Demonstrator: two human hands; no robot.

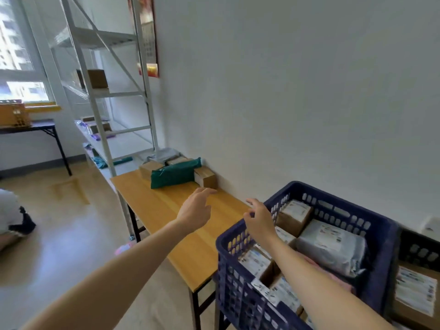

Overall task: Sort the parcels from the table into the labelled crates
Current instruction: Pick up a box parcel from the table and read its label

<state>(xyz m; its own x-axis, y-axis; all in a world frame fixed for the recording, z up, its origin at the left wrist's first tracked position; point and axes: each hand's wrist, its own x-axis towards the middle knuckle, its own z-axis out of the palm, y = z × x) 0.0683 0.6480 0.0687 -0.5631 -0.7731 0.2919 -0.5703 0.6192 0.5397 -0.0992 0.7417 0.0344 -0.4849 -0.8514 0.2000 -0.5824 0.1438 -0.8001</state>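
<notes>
Head view: blue crate (381, 234) filled with labelled parcels (333, 244); left hand (194, 211) and right hand (259, 220) spread, grasping nothing.

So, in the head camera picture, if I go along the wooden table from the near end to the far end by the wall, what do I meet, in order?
Blue crate full of parcels → right hand → left hand → green mailer bag → grey bag at the far end.
</notes>
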